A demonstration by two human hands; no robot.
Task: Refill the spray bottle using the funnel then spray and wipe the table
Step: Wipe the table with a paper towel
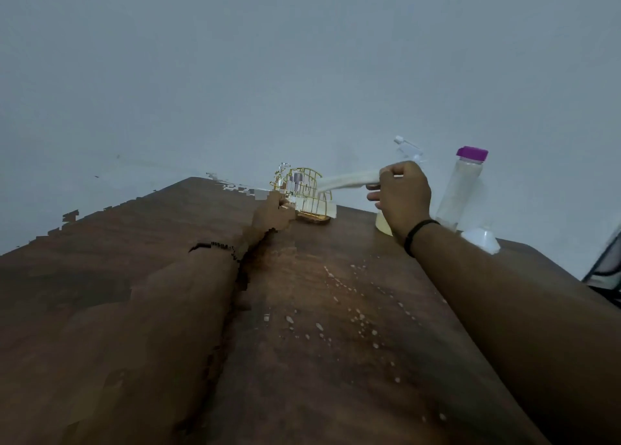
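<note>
My right hand (401, 197) is shut on a white tissue (347, 179), drawn out to the right from a gold wire holder (307, 192) at the table's far edge. My left hand (272, 216) is pressed against the holder's left side, too smeared to read its grip. The spray bottle stands behind my right hand: its white nozzle (408, 147) shows above my knuckles and its yellowish base (383, 225) below them. A clear bottle with a purple cap (462, 189) stands to the right. A white funnel (480, 239) lies mouth-down in front of it. Droplets (353, 313) speckle the brown table (168, 310).
A pale wall rises right behind the table's far edge. At the right edge of the view, beyond the table's corner, a dark-framed object (605, 270) shows. Both forearms stretch across the tabletop, with a dark band on each wrist.
</note>
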